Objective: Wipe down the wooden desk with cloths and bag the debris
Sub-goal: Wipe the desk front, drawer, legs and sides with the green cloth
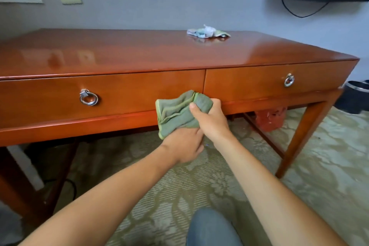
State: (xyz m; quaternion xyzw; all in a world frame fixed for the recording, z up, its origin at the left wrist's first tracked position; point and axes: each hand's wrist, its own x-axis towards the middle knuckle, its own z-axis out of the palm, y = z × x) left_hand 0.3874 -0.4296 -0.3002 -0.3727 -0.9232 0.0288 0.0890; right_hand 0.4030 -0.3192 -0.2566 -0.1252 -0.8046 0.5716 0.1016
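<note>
Two hands hold one green cloth (179, 112) against the front of the desk (139, 54), just at the seam between its two drawers. The left hand (184, 145) grips the cloth's lower edge from beneath, and the right hand (212, 119) bunches its upper corner with the thumb on top. A second crumpled cloth (207, 32) lies on the desk top, well beyond the hands and apart from them. A red bag (269, 118) sits on the carpet under the desk, to the right of the hands. The bunched cloth could snag the drawer edge or merely smear dust; loose debris could drop onto the carpet, missing the bag.
</note>
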